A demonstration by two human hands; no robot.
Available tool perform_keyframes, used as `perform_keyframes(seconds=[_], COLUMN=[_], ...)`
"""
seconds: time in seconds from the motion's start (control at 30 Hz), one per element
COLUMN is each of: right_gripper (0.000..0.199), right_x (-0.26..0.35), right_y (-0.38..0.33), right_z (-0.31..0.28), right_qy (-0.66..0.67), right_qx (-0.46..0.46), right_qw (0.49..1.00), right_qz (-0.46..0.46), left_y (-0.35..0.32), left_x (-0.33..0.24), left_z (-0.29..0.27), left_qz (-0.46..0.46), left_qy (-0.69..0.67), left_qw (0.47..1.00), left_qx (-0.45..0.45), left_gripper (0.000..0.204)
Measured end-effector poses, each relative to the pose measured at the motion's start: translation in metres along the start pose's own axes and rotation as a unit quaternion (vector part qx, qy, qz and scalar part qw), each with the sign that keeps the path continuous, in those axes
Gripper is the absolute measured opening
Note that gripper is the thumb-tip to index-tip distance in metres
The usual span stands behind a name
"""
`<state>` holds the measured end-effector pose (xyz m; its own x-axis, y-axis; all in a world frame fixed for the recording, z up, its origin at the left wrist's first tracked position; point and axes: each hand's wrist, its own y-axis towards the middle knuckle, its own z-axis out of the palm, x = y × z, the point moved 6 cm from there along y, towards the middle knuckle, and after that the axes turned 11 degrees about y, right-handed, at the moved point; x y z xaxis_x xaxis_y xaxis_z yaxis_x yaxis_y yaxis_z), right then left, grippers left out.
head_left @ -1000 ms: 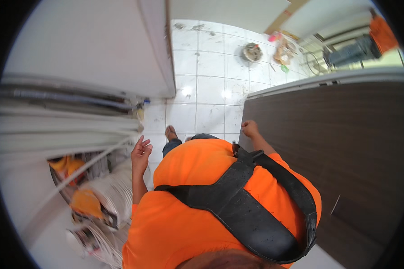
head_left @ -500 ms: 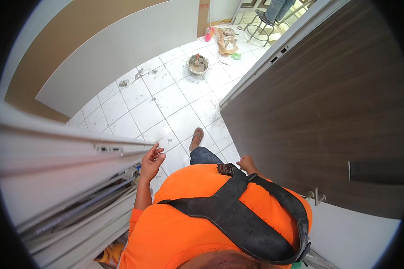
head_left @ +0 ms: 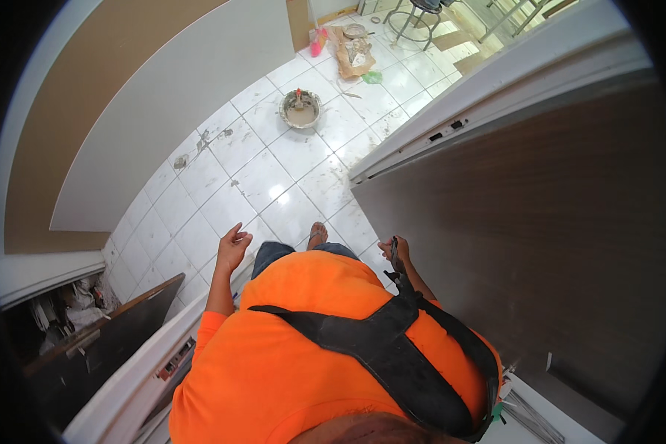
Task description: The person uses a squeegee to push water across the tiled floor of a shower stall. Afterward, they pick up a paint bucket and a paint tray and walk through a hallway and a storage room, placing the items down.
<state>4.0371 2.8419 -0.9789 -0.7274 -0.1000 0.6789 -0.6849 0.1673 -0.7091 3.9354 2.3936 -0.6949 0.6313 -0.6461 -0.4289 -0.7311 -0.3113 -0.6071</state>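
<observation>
My left hand (head_left: 233,247) hangs at my side above the white tiled floor (head_left: 251,177), fingers loosely apart and holding nothing. My right hand (head_left: 392,251) is closed around a small dark tool (head_left: 394,255) next to the edge of a dark brown wood-grain panel (head_left: 525,244). My orange shirt (head_left: 303,355) with a black strap (head_left: 377,348) across it fills the lower middle. One bare foot (head_left: 317,234) shows on the tiles ahead of me.
A metal bowl (head_left: 301,109) with grey mix sits on the floor ahead, with paper and rubbish (head_left: 351,48) beyond it. A white and tan wall (head_left: 126,111) runs on the left. A dark cabinet door (head_left: 103,344) stands open at lower left.
The view has swung from the white shelving on the left toward the floor and the dark panel. My right hand now shows beside my hip gripping the dark tool.
</observation>
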Motion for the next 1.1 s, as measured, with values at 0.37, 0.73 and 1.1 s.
perform_keyframes(seconds=[0.37, 0.73, 1.1], right_gripper=[0.027, 0.020, 0.038], right_x=[0.095, 0.150, 0.176], right_y=[-0.021, 0.003, 0.056], right_z=[0.064, 0.041, 0.005], right_qy=[0.076, 0.067, 0.028], right_qx=[0.125, -0.075, -0.315], right_qw=[0.989, 0.990, 0.948], right_qz=[0.023, -0.103, 0.016], left_y=[0.045, 0.163, 0.212], left_x=[0.016, -0.060, -0.155], left_z=[-0.038, -0.063, -0.055], left_qz=[-0.046, 0.059, 0.169], left_qy=[-0.003, 0.048, 0.054], left_qw=[0.999, 0.994, 0.973], left_qx=[0.007, 0.076, 0.148], left_gripper=[0.058, 0.060, 0.058])
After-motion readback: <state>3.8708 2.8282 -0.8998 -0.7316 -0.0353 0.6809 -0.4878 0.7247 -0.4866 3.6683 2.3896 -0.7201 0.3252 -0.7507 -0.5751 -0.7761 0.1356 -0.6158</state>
